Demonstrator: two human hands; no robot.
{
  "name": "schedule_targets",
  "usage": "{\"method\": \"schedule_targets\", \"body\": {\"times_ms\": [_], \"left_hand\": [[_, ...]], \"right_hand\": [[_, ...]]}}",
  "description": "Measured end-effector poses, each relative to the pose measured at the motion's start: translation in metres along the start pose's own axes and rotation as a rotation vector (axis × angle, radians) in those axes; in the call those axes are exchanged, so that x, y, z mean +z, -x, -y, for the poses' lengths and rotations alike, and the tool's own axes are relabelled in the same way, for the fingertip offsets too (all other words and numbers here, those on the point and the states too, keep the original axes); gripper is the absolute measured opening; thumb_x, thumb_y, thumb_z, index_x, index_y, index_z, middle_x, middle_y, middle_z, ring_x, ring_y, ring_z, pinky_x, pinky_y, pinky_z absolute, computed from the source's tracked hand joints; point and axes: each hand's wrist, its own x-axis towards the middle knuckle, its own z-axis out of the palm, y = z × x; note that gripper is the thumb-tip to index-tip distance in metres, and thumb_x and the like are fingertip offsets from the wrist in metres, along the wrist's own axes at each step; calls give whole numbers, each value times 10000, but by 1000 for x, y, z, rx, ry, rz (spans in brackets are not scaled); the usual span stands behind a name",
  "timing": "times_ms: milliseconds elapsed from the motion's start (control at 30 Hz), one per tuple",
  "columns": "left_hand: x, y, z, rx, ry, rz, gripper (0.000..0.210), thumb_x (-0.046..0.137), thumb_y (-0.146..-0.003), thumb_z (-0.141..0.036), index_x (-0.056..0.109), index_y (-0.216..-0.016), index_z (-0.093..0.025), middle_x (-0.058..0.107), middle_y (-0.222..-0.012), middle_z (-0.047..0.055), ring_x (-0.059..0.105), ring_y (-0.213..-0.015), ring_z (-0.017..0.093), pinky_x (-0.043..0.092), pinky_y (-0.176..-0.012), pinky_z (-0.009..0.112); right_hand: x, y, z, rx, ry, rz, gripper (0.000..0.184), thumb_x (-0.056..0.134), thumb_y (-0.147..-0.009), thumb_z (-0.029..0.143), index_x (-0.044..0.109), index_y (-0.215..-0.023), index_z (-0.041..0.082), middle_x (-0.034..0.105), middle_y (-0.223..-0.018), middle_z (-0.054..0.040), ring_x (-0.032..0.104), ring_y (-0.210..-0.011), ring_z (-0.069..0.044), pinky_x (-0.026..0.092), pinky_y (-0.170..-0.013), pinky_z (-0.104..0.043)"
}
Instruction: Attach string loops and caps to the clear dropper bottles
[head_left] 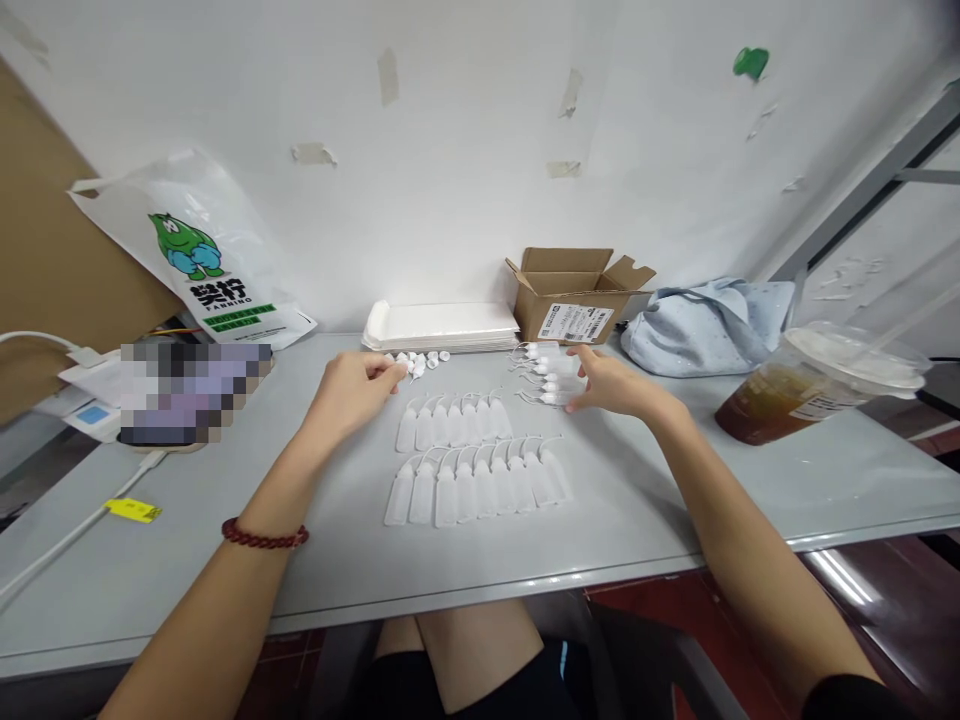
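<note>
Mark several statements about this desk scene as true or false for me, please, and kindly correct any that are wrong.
1. The left hand is at a pile of small white plastic caps. True.
2. Both hands are at that pile. False: the right hand is by a group of translucent white plastic bottles.
3. A pale blue fabric bag lies between the brown cardboard box and the lidded clear plastic cup. True.
4. The box is fully closed. False: its flaps stand open.
5. A dark red braided bracelet circles the left wrist. True.
6. The cup is empty. False: it holds a brown drink.
</note>
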Motion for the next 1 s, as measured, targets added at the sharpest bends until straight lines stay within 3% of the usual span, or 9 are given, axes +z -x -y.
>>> {"method": "schedule_targets", "body": {"times_ms": [200,367,500,700,900,1000], "left_hand": [[-10,-11,22,-34,-421,-60,269,492,-758,-295,729,-831,-191,719,-810,93,644,-836,289,447,-698,334],[-11,-15,32,-129,-547,40,296,499,-790,-252,692,-1002,-178,708,-1013,121,636,-969,329,476,-794,382],[-7,-17,39,-148,-607,110,391,508,-809,-243,601,-1181,-162,661,-1149,153,582,-1097,354,472,-855,419],[4,-19,48,-121,-656,158,432,504,-806,-211,566,-1233,-184,617,-1242,143,576,-1125,323,465,-913,409],[5,-19,45,-145,-636,99,460,469,-819,-225,534,-1273,-194,647,-1187,127,584,-1097,341,480,-876,434],[4,-18,40,-167,-628,91,445,435,-838,-241,540,-1268,-197,647,-1192,129,581,-1097,349,481,-854,435]], "right_hand": [[1,0,-7,-69,-42,-52,772,752,-642,368,374,-1291,186,549,-1143,-149,586,-894,-265,465,-735,-359],[-1,4,-5,-91,-63,-89,724,737,-649,394,410,-1266,204,565,-1108,-129,588,-855,-252,459,-701,-344],[-2,7,0,-87,-56,-74,635,718,-666,369,446,-1217,210,561,-1106,-113,590,-863,-246,462,-688,-338],[-4,13,8,-103,-48,-54,570,701,-698,343,469,-1197,192,550,-1122,-111,586,-900,-243,466,-703,-334],[6,16,25,-209,29,-227,447,671,-777,302,504,-1165,156,554,-1119,-141,562,-985,-273,457,-780,-358],[19,20,42,-358,50,-303,282,582,-848,193,536,-1124,153,567,-1088,-147,560,-967,-253,444,-778,-353]]}}
